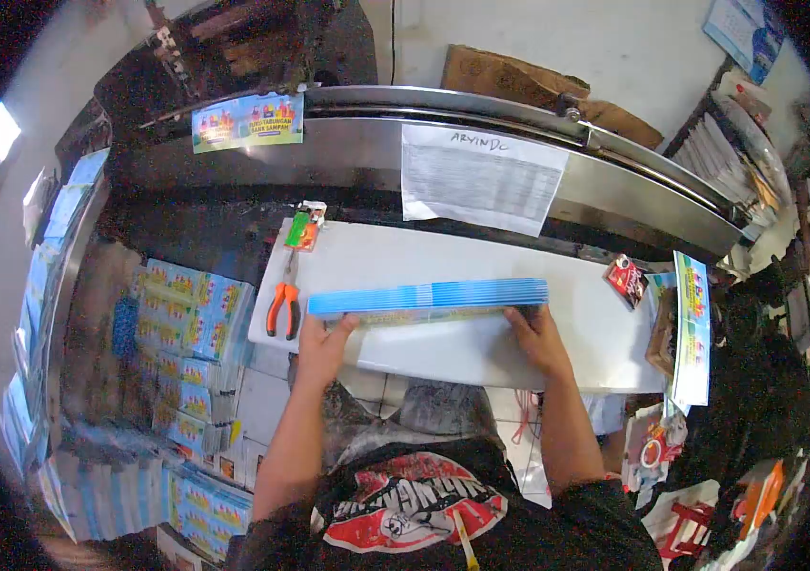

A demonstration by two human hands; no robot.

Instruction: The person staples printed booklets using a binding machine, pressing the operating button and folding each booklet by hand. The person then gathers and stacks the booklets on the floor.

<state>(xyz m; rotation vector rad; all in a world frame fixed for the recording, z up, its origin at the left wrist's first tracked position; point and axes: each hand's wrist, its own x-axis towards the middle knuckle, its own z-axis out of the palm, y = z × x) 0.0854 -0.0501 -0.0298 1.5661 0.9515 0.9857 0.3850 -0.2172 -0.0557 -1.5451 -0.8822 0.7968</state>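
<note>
The left hand point(323, 350) and right hand point(542, 343) have fingers clasping opposite ends of the blue stack point(429, 296) mid-tabletop point(395, 249); its layers look gathered and nearly aligned, not yet released; printed piles point(177, 317) stand left

Over the white table point(610, 352), the left hand point(324, 347) and right hand point(540, 341) grip a blue-edged stack point(429, 297) by its ends, with pliers point(288, 287) at the table's left end and a red packet point(627, 282) near its right.
</note>
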